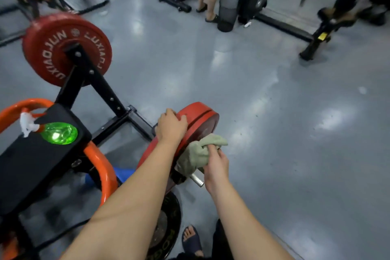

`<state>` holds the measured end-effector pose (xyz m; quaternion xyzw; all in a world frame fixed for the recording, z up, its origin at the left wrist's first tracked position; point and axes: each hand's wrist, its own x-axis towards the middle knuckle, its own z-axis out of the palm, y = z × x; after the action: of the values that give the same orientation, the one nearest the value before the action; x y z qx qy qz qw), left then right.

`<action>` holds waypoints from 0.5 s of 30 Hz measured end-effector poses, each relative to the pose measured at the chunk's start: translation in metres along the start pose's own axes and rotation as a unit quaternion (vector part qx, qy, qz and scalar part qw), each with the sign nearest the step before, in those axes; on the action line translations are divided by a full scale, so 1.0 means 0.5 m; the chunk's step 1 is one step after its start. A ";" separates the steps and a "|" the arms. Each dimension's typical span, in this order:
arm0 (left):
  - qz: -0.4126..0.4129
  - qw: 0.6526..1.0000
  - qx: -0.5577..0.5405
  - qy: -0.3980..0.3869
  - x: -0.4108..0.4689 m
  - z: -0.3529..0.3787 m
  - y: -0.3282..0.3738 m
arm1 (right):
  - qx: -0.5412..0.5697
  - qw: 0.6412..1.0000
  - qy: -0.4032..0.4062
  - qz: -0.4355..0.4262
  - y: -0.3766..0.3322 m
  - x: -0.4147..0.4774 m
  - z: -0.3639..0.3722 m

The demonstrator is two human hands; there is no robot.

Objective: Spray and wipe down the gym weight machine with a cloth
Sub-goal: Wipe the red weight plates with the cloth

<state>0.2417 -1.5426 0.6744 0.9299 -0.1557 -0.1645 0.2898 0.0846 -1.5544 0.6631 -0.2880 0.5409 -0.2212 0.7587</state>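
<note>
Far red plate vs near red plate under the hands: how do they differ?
1. The far red plate shows its flat face with white lettering; the near red plate is seen mostly rim-on, with no lettering visible.
2. The far red plate is untouched; the near red plate has the left hand gripping its rim and the right hand pressing the cloth on its face.
Shared: both are red and round.

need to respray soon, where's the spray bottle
In the head view, the green spray bottle rests at the left on the machine's black pad, beside the orange frame.
</note>
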 end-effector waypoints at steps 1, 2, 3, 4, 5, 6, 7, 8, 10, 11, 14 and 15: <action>0.020 0.999 0.026 -0.007 0.007 0.013 0.019 | 0.033 0.999 0.006 0.007 -0.005 -0.002 -0.005; 0.041 0.997 0.057 -0.016 0.013 0.026 0.032 | 0.060 0.998 0.007 0.014 -0.011 -0.003 -0.011; 0.063 0.992 0.103 -0.028 0.016 0.038 0.041 | 0.076 0.997 0.007 0.020 -0.015 -0.001 -0.019; 0.089 0.981 0.168 -0.045 0.017 0.050 0.043 | 0.084 0.996 0.005 0.023 -0.019 0.003 -0.030; 0.115 0.961 0.242 -0.067 0.018 0.058 0.042 | 0.088 0.996 0.007 0.027 -0.023 0.008 -0.043; 0.130 0.940 0.301 -0.094 0.020 0.062 0.040 | 0.091 0.995 0.014 0.034 -0.028 0.014 -0.058; 0.132 0.925 0.334 -0.125 0.026 0.062 0.042 | 0.091 0.995 0.022 0.040 -0.036 0.023 -0.073; 0.125 0.916 0.348 -0.153 0.033 0.057 0.042 | 0.094 0.994 0.031 0.044 -0.042 0.028 -0.084; 0.109 0.906 0.357 -0.199 0.046 0.054 0.059 | 0.111 0.992 0.038 0.050 -0.051 0.052 -0.100; 0.102 0.904 0.358 -0.209 0.048 0.054 0.067 | 0.123 0.990 0.040 0.052 -0.052 0.063 -0.103; 0.101 0.898 0.349 -0.247 0.063 0.051 0.082 | 0.147 0.986 0.020 0.072 -0.061 0.098 -0.093; 0.102 0.891 0.343 -0.280 0.076 0.042 0.087 | 0.147 0.986 0.009 0.082 -0.064 0.110 -0.086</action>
<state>0.2588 -1.6016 0.6754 0.8658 -0.3708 -0.3243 -0.0881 0.0607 -1.6222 0.6358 -0.1259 0.5311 -0.2384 0.8033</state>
